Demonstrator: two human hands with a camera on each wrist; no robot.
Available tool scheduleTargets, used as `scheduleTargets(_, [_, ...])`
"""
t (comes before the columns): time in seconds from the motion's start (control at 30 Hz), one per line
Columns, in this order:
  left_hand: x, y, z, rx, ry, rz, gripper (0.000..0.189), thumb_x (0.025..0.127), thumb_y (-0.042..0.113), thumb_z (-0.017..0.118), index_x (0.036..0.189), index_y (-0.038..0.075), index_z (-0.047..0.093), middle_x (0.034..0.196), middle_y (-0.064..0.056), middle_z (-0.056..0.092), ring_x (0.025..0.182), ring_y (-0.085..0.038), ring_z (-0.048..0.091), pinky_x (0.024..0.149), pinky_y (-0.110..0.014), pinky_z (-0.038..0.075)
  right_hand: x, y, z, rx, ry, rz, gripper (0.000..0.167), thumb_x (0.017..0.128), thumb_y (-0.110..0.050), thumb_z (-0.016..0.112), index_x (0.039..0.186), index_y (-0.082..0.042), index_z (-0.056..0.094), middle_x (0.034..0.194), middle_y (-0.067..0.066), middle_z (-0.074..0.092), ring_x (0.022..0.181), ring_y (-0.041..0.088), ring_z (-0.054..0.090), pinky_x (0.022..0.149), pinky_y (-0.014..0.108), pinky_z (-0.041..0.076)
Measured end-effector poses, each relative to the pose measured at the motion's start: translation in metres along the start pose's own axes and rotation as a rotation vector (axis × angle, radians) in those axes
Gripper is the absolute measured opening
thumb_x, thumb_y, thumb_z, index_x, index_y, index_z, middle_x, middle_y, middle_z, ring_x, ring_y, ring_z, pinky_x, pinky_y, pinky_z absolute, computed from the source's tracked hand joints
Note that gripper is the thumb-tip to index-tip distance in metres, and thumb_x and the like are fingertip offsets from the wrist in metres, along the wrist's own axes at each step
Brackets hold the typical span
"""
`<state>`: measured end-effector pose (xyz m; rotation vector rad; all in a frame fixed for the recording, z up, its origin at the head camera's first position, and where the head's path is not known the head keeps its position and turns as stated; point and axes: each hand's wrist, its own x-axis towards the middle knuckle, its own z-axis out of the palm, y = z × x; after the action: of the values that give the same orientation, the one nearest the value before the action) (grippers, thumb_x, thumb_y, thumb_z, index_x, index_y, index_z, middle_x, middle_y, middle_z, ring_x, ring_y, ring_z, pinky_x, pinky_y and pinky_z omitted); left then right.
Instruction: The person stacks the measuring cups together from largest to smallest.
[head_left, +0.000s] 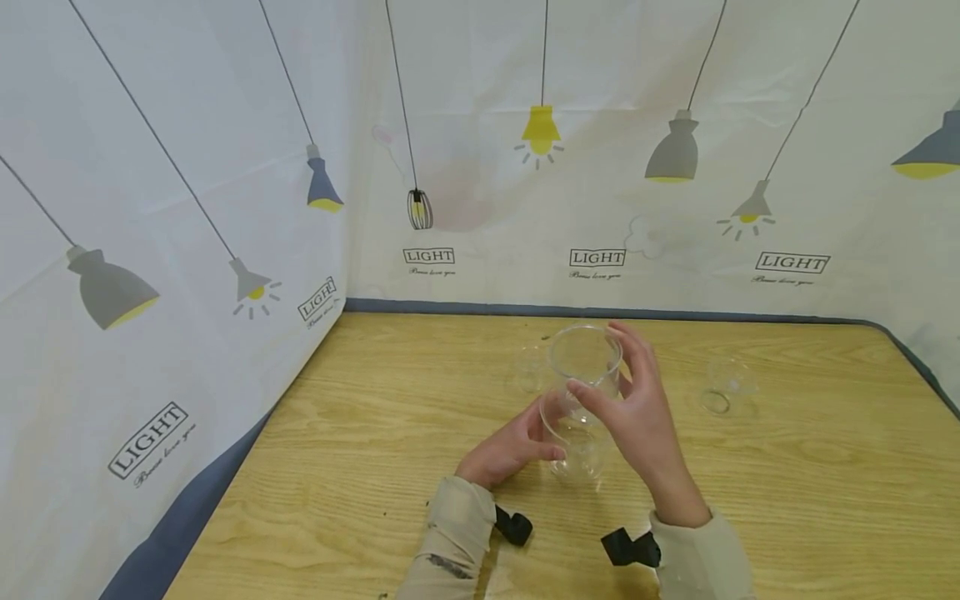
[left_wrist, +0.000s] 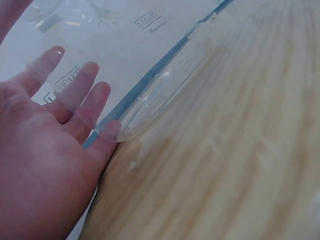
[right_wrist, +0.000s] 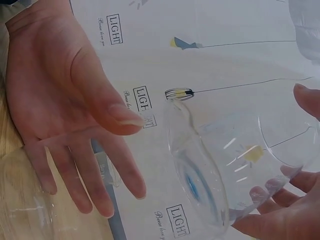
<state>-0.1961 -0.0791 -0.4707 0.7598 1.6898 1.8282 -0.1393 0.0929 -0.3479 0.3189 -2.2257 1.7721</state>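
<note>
Nearest to the head camera, at the bottom of its view, the forearms are covered by a left sleeve point(head_left: 453, 521) and a right sleeve point(head_left: 708, 554), both beige. The scene is walled at the back and left by a white cloth point(head_left: 480, 75) printed with hanging lamps. Below it, the wood-grain counter point(head_left: 337, 467) is bordered by the cloth's dark blue band point(head_left: 600, 313); the back edge is reached just beyond the hands, while wider stretches of wood are left to either side. The right hand point(head_left: 637, 408) is curved partly closed, and the upper vessel point(head_left: 585, 354), clear and wide-rimmed, is gripped between its thumb and fingers, raised above the counter. By the left hand point(head_left: 513, 446), loosely spread with the fingers nearly straight, the lower vessel point(head_left: 576, 458) is touched at its side; whether the two vessels are in contact cannot be told. Four clear vessels are counted in all: these two, one faint vessel point(head_left: 531, 371) placed behind the left hand, and one far-right vessel point(head_left: 727, 387) set well apart on the counter. Two black straps point(head_left: 513, 527) are seen, one by each sleeve cuff.
</note>
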Motion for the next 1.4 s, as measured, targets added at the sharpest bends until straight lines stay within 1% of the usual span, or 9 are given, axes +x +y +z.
scheduleTargets(0.13, [0.0, 0.002, 0.001, -0.001, 0.008, -0.001, 0.074, 0.084, 0.006, 0.061, 0.139, 0.036, 0.023, 0.141, 0.012, 0.028, 0.129, -0.008, 0.024, 0.101, -0.032, 0.026, 0.0, 0.001, 0.001, -0.007, -0.007, 0.0, 0.069, 0.078, -0.017, 0.069, 0.135, -0.005, 0.032, 0.139, 0.009, 0.023, 0.129, 0.023, 0.024, 0.098, 0.051, 0.026])
scheduleTargets(0.33, [-0.001, 0.001, 0.001, -0.006, 0.016, -0.011, 0.073, 0.084, 0.007, 0.062, 0.139, 0.036, 0.023, 0.141, 0.011, 0.028, 0.129, -0.01, 0.025, 0.098, -0.032, 0.03, 0.001, 0.004, 0.0, -0.027, -0.021, -0.009, 0.068, 0.078, -0.016, 0.069, 0.134, -0.003, 0.033, 0.139, 0.01, 0.022, 0.128, 0.025, 0.025, 0.097, 0.051, 0.027])
scheduleTargets(0.4, [-0.002, 0.001, 0.001, -0.01, 0.02, -0.015, 0.073, 0.083, 0.009, 0.063, 0.139, 0.036, 0.024, 0.141, 0.011, 0.027, 0.129, -0.01, 0.025, 0.097, -0.032, 0.032, 0.002, 0.011, 0.0, -0.037, -0.034, -0.013, 0.067, 0.078, -0.018, 0.07, 0.133, -0.003, 0.034, 0.141, 0.008, 0.022, 0.127, 0.024, 0.025, 0.097, 0.052, 0.027])
scheduleTargets(0.57, [-0.002, 0.001, 0.001, -0.013, 0.022, -0.018, 0.074, 0.082, 0.012, 0.064, 0.139, 0.037, 0.023, 0.141, 0.012, 0.027, 0.129, -0.01, 0.025, 0.097, -0.031, 0.031, 0.006, 0.033, -0.002, -0.073, -0.054, -0.02, 0.07, 0.077, -0.026, 0.07, 0.134, -0.007, 0.034, 0.142, 0.0, 0.021, 0.128, 0.019, 0.023, 0.099, 0.049, 0.026])
scheduleTargets(0.73, [-0.001, 0.001, 0.001, -0.014, 0.02, -0.015, 0.074, 0.083, 0.01, 0.063, 0.139, 0.036, 0.022, 0.142, 0.012, 0.025, 0.129, -0.01, 0.024, 0.099, -0.032, 0.028, 0.006, 0.037, -0.003, -0.102, -0.066, -0.029, 0.07, 0.077, -0.029, 0.07, 0.133, -0.006, 0.035, 0.143, 0.0, 0.019, 0.129, 0.019, 0.022, 0.101, 0.048, 0.022])
scheduleTargets(0.83, [-0.001, 0.0, 0.001, -0.014, 0.027, -0.022, 0.074, 0.083, 0.009, 0.063, 0.139, 0.036, 0.023, 0.142, 0.013, 0.023, 0.13, -0.009, 0.021, 0.101, -0.032, 0.026, 0.007, 0.038, -0.004, -0.141, -0.085, -0.018, 0.07, 0.077, -0.031, 0.07, 0.132, -0.005, 0.036, 0.144, 0.0, 0.016, 0.13, 0.022, 0.021, 0.101, 0.048, 0.021])
scheduleTargets(1.03, [0.003, -0.011, -0.003, -0.02, 0.045, -0.044, 0.075, 0.081, 0.011, 0.065, 0.138, 0.037, 0.023, 0.142, 0.014, 0.022, 0.13, -0.009, 0.019, 0.101, -0.034, 0.025, 0.007, 0.038, -0.005, -0.236, -0.115, 0.015, 0.075, 0.076, -0.04, 0.068, 0.134, -0.005, 0.035, 0.146, 0.0, 0.013, 0.129, 0.027, 0.022, 0.099, 0.05, 0.025])
scheduleTargets(1.2, [0.005, -0.016, -0.005, -0.024, 0.034, -0.014, 0.075, 0.08, 0.014, 0.067, 0.138, 0.035, 0.025, 0.142, 0.014, 0.023, 0.13, -0.008, 0.021, 0.101, -0.033, 0.025, 0.008, 0.038, -0.005, -0.308, -0.142, 0.03, 0.079, 0.075, -0.048, 0.066, 0.135, -0.006, 0.034, 0.147, 0.001, 0.012, 0.13, 0.029, 0.02, 0.093, 0.055, 0.028])
scheduleTargets(1.4, [0.007, -0.017, -0.005, -0.061, -0.004, 0.015, 0.072, 0.081, 0.008, 0.065, 0.138, 0.032, 0.027, 0.142, 0.009, 0.026, 0.128, -0.013, 0.029, 0.094, -0.034, 0.036, 0.008, 0.038, -0.005, -0.343, -0.174, 0.054, 0.081, 0.074, -0.051, 0.065, 0.134, -0.007, 0.034, 0.147, -0.001, 0.012, 0.131, 0.03, 0.019, 0.093, 0.056, 0.028])
